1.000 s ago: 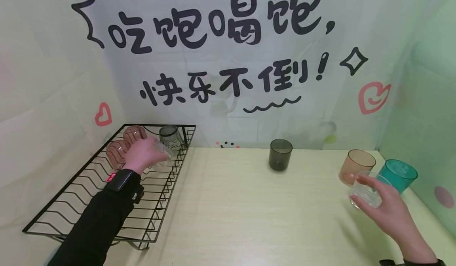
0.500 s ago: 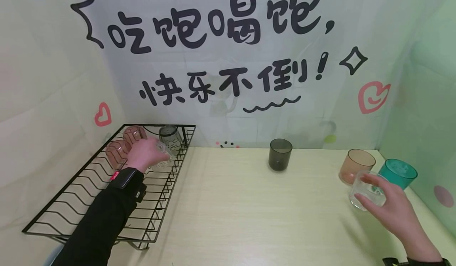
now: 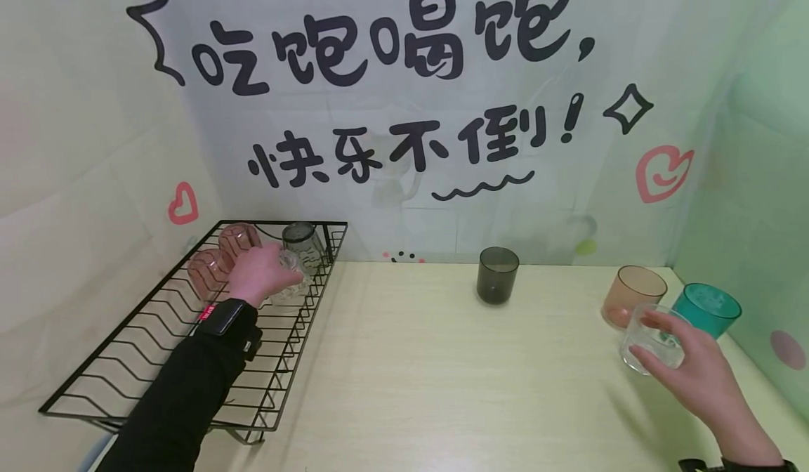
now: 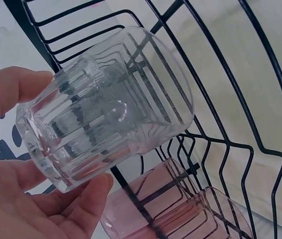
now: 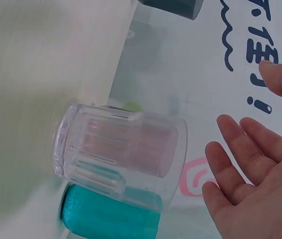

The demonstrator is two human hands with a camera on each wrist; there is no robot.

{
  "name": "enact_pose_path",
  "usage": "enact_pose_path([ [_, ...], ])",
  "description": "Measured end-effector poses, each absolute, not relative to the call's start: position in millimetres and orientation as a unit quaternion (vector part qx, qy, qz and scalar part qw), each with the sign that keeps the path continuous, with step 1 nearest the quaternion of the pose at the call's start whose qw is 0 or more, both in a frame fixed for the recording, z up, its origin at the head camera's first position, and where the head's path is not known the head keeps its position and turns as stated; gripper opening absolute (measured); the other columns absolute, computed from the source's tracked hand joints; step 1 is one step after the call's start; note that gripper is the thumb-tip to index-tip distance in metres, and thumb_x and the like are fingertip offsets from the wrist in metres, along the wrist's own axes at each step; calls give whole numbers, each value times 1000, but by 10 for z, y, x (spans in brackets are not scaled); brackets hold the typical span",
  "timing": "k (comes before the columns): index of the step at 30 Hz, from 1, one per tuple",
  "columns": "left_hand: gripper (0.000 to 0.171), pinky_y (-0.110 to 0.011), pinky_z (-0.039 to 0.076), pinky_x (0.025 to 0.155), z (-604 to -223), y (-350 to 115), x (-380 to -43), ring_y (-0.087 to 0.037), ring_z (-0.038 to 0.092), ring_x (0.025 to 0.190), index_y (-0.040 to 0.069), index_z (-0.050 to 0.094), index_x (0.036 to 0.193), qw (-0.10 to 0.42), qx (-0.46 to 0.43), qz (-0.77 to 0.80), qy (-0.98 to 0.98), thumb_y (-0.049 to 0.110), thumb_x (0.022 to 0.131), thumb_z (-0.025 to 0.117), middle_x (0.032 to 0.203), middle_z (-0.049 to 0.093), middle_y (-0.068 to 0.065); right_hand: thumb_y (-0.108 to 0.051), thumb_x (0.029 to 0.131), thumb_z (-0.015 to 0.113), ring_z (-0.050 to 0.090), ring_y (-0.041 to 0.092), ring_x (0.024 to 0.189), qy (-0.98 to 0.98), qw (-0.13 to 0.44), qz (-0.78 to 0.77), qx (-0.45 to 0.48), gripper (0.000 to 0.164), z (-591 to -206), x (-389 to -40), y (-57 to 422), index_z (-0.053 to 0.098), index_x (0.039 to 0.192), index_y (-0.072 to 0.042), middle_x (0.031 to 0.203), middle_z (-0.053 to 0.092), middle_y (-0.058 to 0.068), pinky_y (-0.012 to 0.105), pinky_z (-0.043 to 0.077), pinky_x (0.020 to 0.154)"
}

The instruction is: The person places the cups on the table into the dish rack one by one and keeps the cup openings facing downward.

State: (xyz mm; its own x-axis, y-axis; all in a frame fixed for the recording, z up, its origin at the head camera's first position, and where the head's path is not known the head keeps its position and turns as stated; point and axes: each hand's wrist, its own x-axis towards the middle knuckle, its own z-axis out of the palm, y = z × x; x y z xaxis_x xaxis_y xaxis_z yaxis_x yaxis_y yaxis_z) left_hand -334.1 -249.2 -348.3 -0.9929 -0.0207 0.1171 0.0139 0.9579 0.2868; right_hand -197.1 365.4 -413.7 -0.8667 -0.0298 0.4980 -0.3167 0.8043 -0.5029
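In the head view my left hand is over the back of the black wire rack, around a clear glass. The left wrist view has the thumb and fingers on opposite sides of this clear glass, near its thick base, with its mouth toward the wires. Pink glasses are left of the hand; a grey glass is behind it. At right, another clear glass stands upright on the table. My right hand is beside it, its fingers spread and apart from the glass in the right wrist view.
An amber glass and a teal glass stand behind the right clear glass, close to the green side wall. A dark grey glass is on the table near the printed back wall.
My right thumb and fingers have spread and let go of the clear glass, now standing on the table. My left hand has shifted slightly right, still at its glass in the rack.
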Motion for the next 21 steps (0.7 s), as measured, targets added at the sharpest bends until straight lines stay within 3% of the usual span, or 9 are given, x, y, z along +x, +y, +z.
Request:
enact_pose_path([
  [4,70,-51,51,69,-3482,-2482,-3336,-44,61,88,-10,50,133,67,-9,-151,-986,34,82,69,110,62,-31,-9,82,80,49,22,113,-921,243,290,97,56,-4124,-1983,3667,56,132,1,120,63,26,33,36,92],
  [7,70,-52,51,71,-3483,-2474,-3329,-44,61,91,-11,50,134,70,-14,-158,-985,33,82,69,113,62,-32,-8,81,80,50,40,108,-923,241,283,102,56,-4100,-2001,3680,56,130,3,118,63,29,53,37,84],
  [9,70,-52,51,72,-3485,-2470,-3330,-45,61,91,-11,50,134,71,-15,-161,-984,33,83,70,113,62,-32,-8,81,80,51,43,107,-924,242,277,104,55,-4087,-2013,3695,55,129,3,116,63,30,54,38,84],
  [11,69,-51,52,71,-3488,-2474,-3334,-44,62,91,-11,51,133,71,-15,-162,-984,33,83,69,112,62,-32,-7,81,79,50,49,107,-925,236,278,105,55,-4068,-2017,3700,55,129,5,116,62,31,62,37,82],
  [16,62,-48,51,65,-3494,-2484,-3340,-40,62,82,-10,55,122,74,-17,-156,-985,35,84,69,103,63,-29,-9,82,79,49,51,108,-930,227,271,103,54,-4067,-2022,3726,55,128,4,116,62,31,64,35,83],
  [21,69,-53,52,71,-3483,-2467,-3309,-46,61,90,-13,53,123,74,-23,-147,-986,41,85,71,107,61,-32,-10,80,81,49,52,106,-938,223,246,101,53,-4098,-2038,3762,56,125,3,115,62,31,64,36,83],
])
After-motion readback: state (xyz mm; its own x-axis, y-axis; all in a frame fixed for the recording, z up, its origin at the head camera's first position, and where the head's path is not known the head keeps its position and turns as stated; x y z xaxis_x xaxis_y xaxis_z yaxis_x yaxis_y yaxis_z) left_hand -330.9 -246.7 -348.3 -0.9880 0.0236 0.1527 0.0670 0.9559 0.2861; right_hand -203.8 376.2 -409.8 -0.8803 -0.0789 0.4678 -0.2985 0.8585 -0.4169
